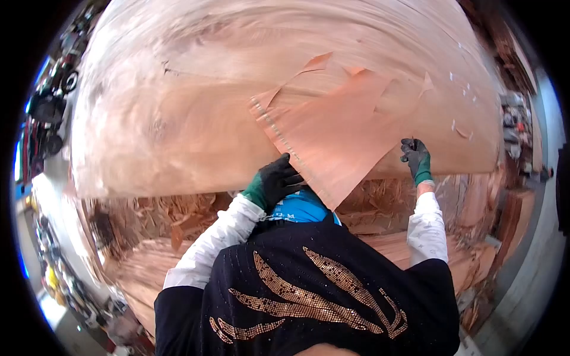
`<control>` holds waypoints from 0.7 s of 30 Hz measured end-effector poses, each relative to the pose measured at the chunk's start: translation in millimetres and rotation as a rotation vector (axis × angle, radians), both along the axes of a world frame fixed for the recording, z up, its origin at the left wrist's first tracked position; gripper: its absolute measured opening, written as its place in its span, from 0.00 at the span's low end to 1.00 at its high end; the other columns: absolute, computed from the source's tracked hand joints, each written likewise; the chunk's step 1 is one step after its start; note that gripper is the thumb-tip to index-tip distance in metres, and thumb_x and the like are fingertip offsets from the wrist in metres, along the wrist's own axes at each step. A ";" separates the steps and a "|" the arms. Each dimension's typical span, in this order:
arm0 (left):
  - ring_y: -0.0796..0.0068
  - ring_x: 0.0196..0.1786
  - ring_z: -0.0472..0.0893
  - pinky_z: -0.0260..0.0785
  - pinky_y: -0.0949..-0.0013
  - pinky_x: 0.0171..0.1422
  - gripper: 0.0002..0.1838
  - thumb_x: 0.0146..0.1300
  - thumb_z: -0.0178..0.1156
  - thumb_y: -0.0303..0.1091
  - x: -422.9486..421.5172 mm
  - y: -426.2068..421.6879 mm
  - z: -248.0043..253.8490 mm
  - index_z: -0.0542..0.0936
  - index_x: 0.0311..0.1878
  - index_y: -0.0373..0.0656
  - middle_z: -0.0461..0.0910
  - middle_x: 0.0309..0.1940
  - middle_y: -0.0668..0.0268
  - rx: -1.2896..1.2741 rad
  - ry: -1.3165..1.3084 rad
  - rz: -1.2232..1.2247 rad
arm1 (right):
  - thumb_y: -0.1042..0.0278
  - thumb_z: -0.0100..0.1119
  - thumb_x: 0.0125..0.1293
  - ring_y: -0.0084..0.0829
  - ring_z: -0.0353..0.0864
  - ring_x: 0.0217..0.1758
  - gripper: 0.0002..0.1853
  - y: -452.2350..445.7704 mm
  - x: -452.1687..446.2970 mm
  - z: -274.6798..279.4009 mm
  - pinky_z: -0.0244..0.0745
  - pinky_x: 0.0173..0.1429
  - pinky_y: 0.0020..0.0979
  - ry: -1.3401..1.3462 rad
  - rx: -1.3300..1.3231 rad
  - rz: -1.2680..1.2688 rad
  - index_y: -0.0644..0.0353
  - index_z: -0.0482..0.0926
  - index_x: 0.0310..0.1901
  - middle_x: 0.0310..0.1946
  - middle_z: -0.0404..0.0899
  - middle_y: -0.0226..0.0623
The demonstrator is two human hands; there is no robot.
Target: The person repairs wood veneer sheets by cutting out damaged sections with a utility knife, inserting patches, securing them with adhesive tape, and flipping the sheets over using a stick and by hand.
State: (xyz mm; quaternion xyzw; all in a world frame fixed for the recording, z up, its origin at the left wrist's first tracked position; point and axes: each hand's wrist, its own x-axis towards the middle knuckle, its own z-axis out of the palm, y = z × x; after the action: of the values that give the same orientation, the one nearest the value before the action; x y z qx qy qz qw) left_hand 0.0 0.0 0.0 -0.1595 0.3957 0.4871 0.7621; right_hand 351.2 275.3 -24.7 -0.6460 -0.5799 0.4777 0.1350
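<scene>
A reddish-brown sheet, which looks like wood veneer (350,127), lies at a slant on the worktop, with its near corner jutting past the front edge. A strip of evenly spaced marks (276,129) runs along its left edge. My left hand (278,180), in a black and green glove, is at that edge with its fingers stretched toward the sheet; whether the fingertips go under it cannot be seen. Just right of the sheet's right edge, my right hand (417,156), in a matching glove, has its fingers curled closed. What they hold, if anything, is too small to make out.
The broad, pale brown worktop (166,124) fills the space ahead. Torn slivers (463,132) of the same material lie at its right. Below its front edge are heaped scraps (196,219) and stacked sheets (148,258). Cluttered shelving (515,127) stands at the far right.
</scene>
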 end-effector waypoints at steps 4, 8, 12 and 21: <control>0.58 0.46 0.81 0.76 0.57 0.51 0.18 0.66 0.60 0.44 18.8 18.7 -32.2 0.74 0.51 0.41 0.79 0.45 0.54 0.054 0.045 -0.064 | 0.71 0.58 0.64 0.23 0.77 0.24 0.09 -51.9 -2.6 40.3 0.72 0.28 0.25 0.134 -0.068 -0.231 0.60 0.80 0.44 0.34 0.81 0.31; 0.66 0.39 0.81 0.77 0.59 0.41 0.17 0.64 0.63 0.43 -31.7 11.7 -46.2 0.74 0.48 0.43 0.79 0.37 0.61 0.199 0.239 -0.143 | 0.67 0.59 0.63 0.23 0.75 0.23 0.09 -125.1 -70.0 9.7 0.65 0.24 0.24 0.275 -0.201 -0.318 0.57 0.79 0.43 0.31 0.80 0.32; 0.75 0.41 0.78 0.73 0.65 0.41 0.17 0.63 0.64 0.46 -70.1 -4.6 -15.1 0.77 0.49 0.46 0.78 0.38 0.69 0.328 0.415 -0.102 | 0.63 0.60 0.64 0.22 0.72 0.20 0.09 -198.3 -134.3 9.5 0.63 0.22 0.24 0.320 -0.211 -0.340 0.56 0.78 0.43 0.30 0.82 0.33; 0.74 0.44 0.79 0.72 0.69 0.51 0.24 0.61 0.68 0.42 -209.3 -20.9 -14.9 0.76 0.54 0.37 0.80 0.41 0.68 0.466 0.585 0.101 | 0.71 0.60 0.62 0.27 0.79 0.29 0.08 -313.8 -248.9 -26.8 0.72 0.30 0.27 0.692 -0.336 -0.372 0.60 0.78 0.43 0.36 0.83 0.37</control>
State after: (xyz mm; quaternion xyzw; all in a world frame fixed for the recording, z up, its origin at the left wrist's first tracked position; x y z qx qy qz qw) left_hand -209.3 -20.9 -14.9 0.1447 0.4669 0.6261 0.6075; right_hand 102.4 -38.4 -51.5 -0.5542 -0.2880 0.7216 0.2987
